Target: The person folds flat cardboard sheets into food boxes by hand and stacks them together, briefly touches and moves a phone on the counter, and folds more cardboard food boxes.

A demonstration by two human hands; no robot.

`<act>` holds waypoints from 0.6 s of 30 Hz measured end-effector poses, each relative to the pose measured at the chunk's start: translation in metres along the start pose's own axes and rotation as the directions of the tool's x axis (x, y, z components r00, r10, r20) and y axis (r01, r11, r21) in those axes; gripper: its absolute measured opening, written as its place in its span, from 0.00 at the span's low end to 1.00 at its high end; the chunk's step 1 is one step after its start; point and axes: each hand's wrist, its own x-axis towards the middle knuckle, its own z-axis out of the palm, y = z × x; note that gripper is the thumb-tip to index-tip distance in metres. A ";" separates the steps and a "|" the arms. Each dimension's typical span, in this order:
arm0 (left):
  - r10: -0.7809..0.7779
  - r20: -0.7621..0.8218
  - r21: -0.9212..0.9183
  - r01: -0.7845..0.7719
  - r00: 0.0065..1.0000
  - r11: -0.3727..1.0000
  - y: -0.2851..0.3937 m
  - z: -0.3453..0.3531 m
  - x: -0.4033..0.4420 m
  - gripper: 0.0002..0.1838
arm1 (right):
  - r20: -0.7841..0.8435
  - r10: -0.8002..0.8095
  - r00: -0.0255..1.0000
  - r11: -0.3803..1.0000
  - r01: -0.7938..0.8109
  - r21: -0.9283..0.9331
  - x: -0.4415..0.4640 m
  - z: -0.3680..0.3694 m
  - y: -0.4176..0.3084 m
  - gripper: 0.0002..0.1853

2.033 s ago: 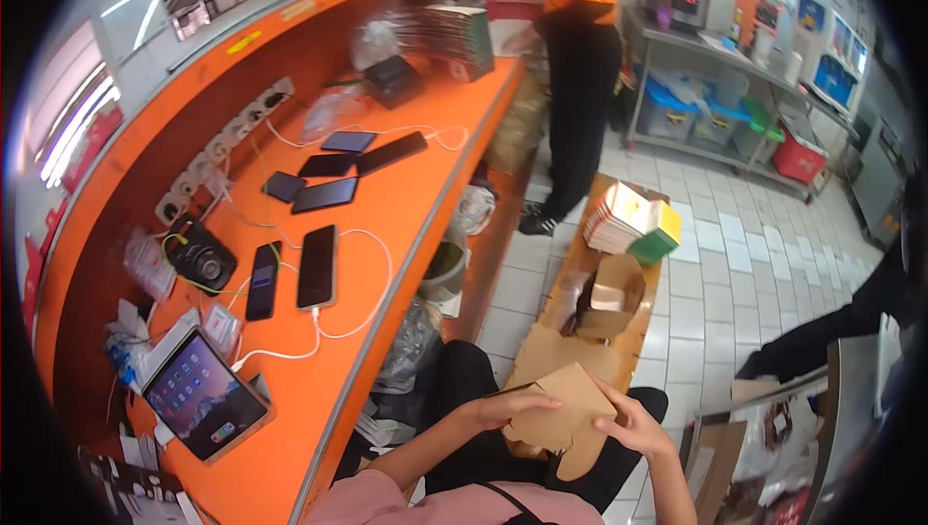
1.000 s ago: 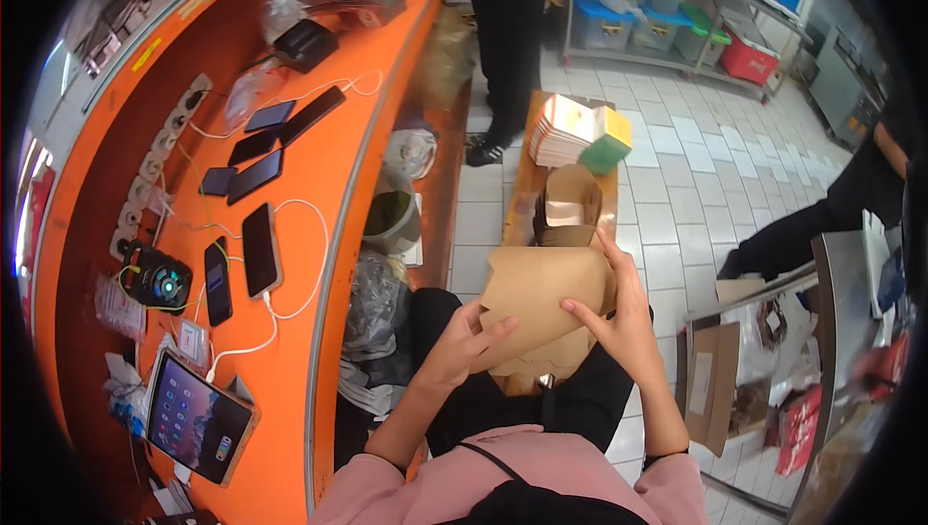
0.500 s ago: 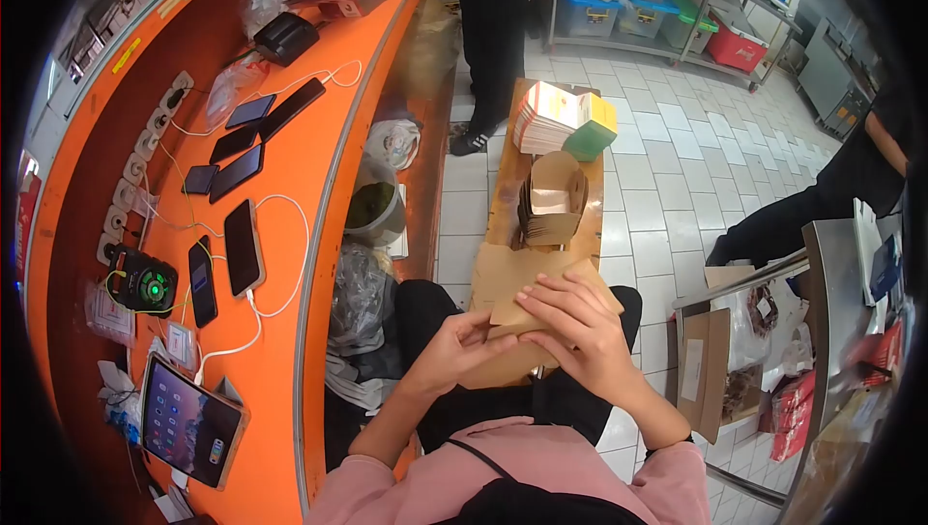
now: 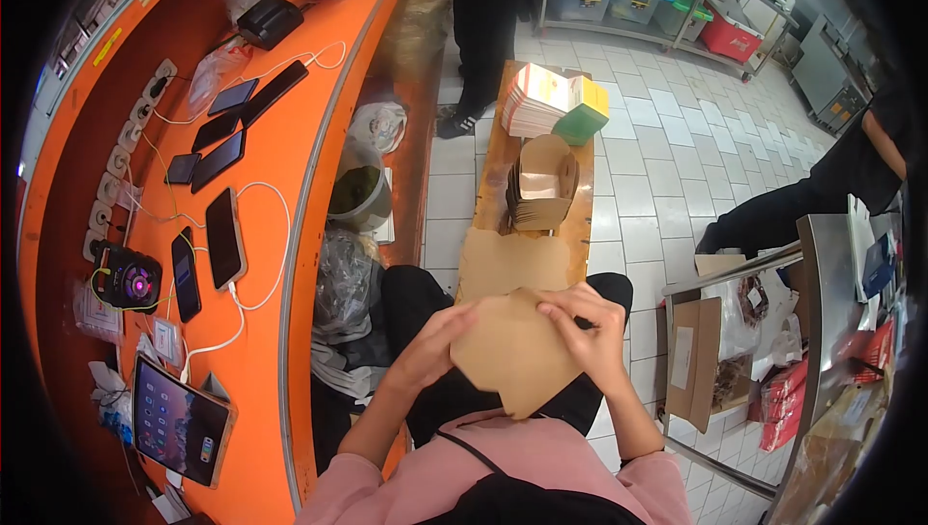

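Between my hands is a flat brown cardboard blank (image 4: 517, 346), tilted up in front of my lap with notched edges. My left hand (image 4: 432, 343) is closed on its left edge, some fingers hidden behind the board. On the upper right edge, my right hand (image 4: 588, 327) pinches the blank with the thumb in front. Just beyond lies more flat brown cardboard (image 4: 507, 264) on the wooden bench (image 4: 577, 220). Farther along stands a nested stack of folded brown cardboard boxes (image 4: 544, 182).
At the bench's far end are a stack of printed cartons (image 4: 535, 100) and a green-yellow box (image 4: 583, 111). An orange counter (image 4: 261, 332) with phones and a tablet (image 4: 179, 419) runs along the left. A metal shelf (image 4: 807, 332) stands right. Two people are nearby.
The cardboard I hold has turned to face me, opened out flat and lower. My hands have moved apart to its two sides. The view has shifted slightly.
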 end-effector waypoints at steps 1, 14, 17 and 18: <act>0.005 0.024 -0.349 0.003 1.000 0.937 -0.003 -0.001 -0.001 0.24 | -0.085 0.033 0.996 0.999 -0.032 0.020 0.001 -0.001 0.003 0.08; 0.001 -0.225 -0.127 -0.030 0.974 0.991 -0.029 0.024 0.016 0.17 | -0.112 -0.349 0.931 0.884 0.287 -0.369 -0.012 0.006 0.016 0.22; -0.057 -0.185 -0.171 0.025 0.981 0.985 -0.027 0.025 0.020 0.17 | 0.030 -0.369 0.929 0.884 0.360 -0.298 -0.006 -0.003 0.011 0.20; -0.064 -0.179 -0.188 0.029 0.982 0.982 -0.029 0.025 0.021 0.17 | 0.102 -0.400 0.911 0.865 0.412 -0.285 -0.004 -0.005 0.011 0.18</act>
